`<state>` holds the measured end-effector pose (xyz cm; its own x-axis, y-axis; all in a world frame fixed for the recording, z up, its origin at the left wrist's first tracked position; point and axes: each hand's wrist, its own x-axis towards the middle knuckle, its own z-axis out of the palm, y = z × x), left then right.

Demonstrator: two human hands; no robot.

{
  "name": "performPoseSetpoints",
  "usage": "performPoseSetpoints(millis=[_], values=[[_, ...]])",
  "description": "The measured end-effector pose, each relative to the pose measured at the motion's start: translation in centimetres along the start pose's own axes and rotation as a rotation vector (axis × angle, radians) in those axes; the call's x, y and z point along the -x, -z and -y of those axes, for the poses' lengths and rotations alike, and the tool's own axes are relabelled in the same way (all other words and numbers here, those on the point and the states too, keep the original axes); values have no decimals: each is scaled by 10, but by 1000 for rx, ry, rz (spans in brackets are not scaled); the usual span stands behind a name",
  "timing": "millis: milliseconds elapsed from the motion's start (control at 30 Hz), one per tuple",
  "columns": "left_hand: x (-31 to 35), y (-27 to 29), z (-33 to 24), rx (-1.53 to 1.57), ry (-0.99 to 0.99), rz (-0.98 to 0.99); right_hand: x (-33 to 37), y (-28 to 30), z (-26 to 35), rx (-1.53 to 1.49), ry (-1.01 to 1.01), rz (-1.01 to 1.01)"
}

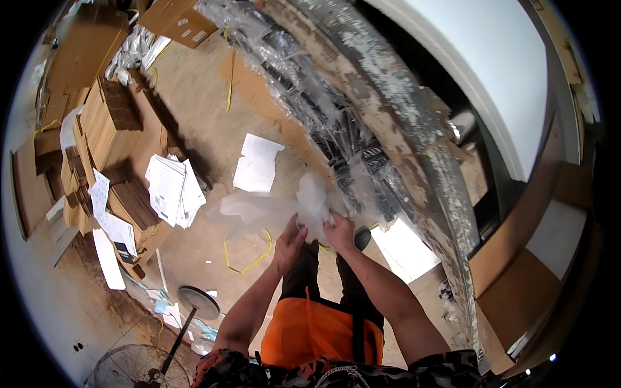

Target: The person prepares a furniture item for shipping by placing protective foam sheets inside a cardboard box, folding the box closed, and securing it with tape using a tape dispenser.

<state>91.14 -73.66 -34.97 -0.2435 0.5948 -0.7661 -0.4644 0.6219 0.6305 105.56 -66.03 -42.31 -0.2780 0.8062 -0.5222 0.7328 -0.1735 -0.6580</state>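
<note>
In front of my legs I hold up a crumpled, translucent plastic bag (313, 197). My left hand (288, 246) is closed at its lower left side, fingers bent against the film. On the other side my right hand (339, 231) pinches the plastic near its lower right edge. A loose, see-through part of the plastic trails off to the left above the floor. Beyond it a white sheet (257, 163) lies on the concrete. To the right runs a long row of dark items wrapped in clear plastic (336, 123).
Flattened cardboard (107, 129) is stacked at the left, with a pile of white papers (173, 191) on it. A pedestal fan (139, 365) stands lower left. Yellow strapping (249, 268) lies on the floor. A worn, peeling beam (394, 84) curves along the right, near cardboard boxes (521, 304).
</note>
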Motion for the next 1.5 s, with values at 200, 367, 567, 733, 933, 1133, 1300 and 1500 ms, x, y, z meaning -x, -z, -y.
performPoseSetpoints(millis=[200, 367, 567, 733, 933, 1133, 1300, 1500], values=[[-109, -38, 2, -237, -259, -83, -32, 10, 43, -197, 221, -341], [-220, -91, 0, -932, -110, 3, 54, 40, 37, 13, 378, -153], [-351, -63, 92, -1428, -132, -162, 175, 79, -6, -85, 71, 238], [-253, -94, -39, -683, 30, 221, 225, 131, -37, -88, -430, -110], [-133, 126, 25, -666, -114, -213, 276, 198, 19, -52, -410, -165], [-18, 202, 34, -385, 165, -83, 320, 254, 72, 80, -90, -301], [44, 53, -136, -915, -647, 233, 361, 296, 51, 101, -48, -718], [171, -168, -230, -1057, -1182, 383, 424, 370, -51, -367, -505, -1357]])
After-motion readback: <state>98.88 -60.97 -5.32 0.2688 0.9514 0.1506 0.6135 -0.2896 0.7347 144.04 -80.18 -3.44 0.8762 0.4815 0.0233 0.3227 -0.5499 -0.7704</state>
